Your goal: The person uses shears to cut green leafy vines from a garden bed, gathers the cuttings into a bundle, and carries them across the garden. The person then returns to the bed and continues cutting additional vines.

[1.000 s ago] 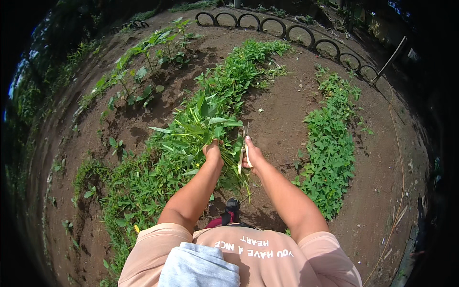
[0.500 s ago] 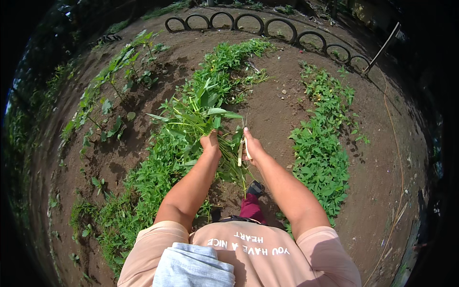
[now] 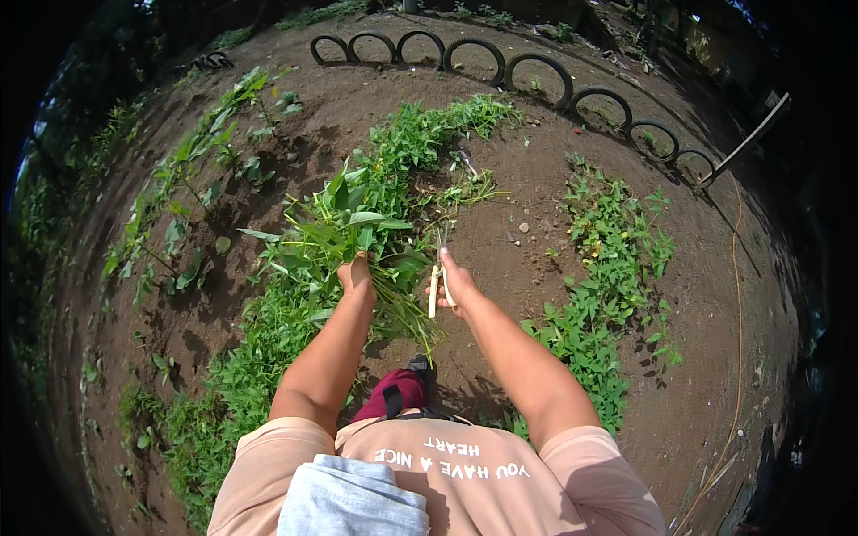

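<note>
My left hand (image 3: 357, 276) is closed around a thick bunch of leafy green stems (image 3: 326, 225). Long narrow leaves fan out beyond the fist, and the thin cut stalks trail back toward my legs on the near right. In my right hand (image 3: 458, 286) is a pair of scissors (image 3: 434, 291) with cream handles, gripped with the thumb on top. The slim metal blades point away from me, close to the bunch's right side; whether they are fully closed is hard to make out.
A dense row of low green plants (image 3: 277, 344) runs under and beyond my left arm; another row (image 3: 585, 344) grows on the right. Brown soil (image 3: 500, 259) with small stones lies between. Half-buried tyres (image 3: 539, 58) line the far edge, near a leaning pole (image 3: 755, 138).
Both hands have shifted left in the view, and the gap between them has widened a little. The bunch has moved left with my left hand. My visible leg also appears farther left.
</note>
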Action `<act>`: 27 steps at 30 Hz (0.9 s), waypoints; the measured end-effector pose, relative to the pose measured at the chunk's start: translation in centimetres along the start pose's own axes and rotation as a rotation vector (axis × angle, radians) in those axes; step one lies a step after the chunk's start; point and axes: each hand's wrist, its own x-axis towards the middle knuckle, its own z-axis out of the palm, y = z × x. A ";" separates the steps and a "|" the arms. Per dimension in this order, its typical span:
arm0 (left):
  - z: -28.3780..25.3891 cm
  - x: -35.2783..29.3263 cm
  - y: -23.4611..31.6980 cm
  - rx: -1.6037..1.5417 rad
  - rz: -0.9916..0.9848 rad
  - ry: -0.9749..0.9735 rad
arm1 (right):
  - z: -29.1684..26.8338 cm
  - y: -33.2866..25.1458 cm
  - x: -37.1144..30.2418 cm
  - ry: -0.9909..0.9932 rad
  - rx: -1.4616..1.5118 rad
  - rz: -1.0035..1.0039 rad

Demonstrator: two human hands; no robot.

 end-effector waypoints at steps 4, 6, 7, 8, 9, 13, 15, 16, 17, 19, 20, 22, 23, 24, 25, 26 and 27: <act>7.2 6.3 -0.2 -0.040 0.015 0.021 | -4.2 -4.1 7.6 0.006 0.020 0.034; 10.9 8.9 -0.7 -0.026 0.039 0.022 | -6.0 -6.3 11.1 0.017 0.030 0.069; 13.4 10.5 -0.6 -0.030 0.057 0.021 | -6.9 -8.0 12.8 0.020 0.023 0.090; 16.0 12.0 -0.4 -0.033 0.073 0.019 | -7.7 -9.7 14.4 0.025 0.016 0.112; 18.6 13.3 -0.7 -0.205 0.052 0.075 | -8.4 -11.2 15.9 0.034 0.011 0.142; 25.3 19.8 -0.8 0.071 0.051 0.015 | -12.1 -16.8 21.9 -0.011 0.013 0.145; 27.3 22.9 -1.2 0.146 0.026 0.025 | -13.8 -19.2 24.9 0.019 0.050 0.179; 28.2 24.9 -1.2 0.240 0.003 0.016 | -14.6 -20.3 26.4 0.031 0.069 0.188; 29.1 26.8 -1.6 0.181 0.020 0.041 | -15.5 -21.4 28.0 0.031 0.054 0.188; 30.2 31.3 -2.1 0.450 0.205 0.041 | -17.1 -23.2 31.6 0.027 0.057 0.204; 31.0 33.4 -2.6 0.560 0.256 0.042 | -17.9 -23.9 33.5 0.020 0.057 0.210; 32.8 36.7 -3.3 0.419 0.318 0.082 | -19.5 -25.6 38.0 -0.017 0.059 0.241; 33.9 38.1 -3.3 0.386 0.336 0.103 | -20.3 -26.3 40.3 -0.036 0.055 0.263; 35.1 39.4 -2.9 0.389 0.371 0.121 | -21.2 -27.1 42.8 -0.034 0.038 0.282; 36.3 40.5 -2.1 0.384 0.422 0.140 | -22.0 -27.8 44.8 -0.029 0.040 0.288; 38.0 41.3 -1.1 0.480 0.466 0.186 | -23.0 -28.6 46.7 -0.035 0.047 0.282; 39.7 42.1 -0.1 0.418 0.500 0.167 | -24.1 -29.3 48.6 -0.048 0.030 0.348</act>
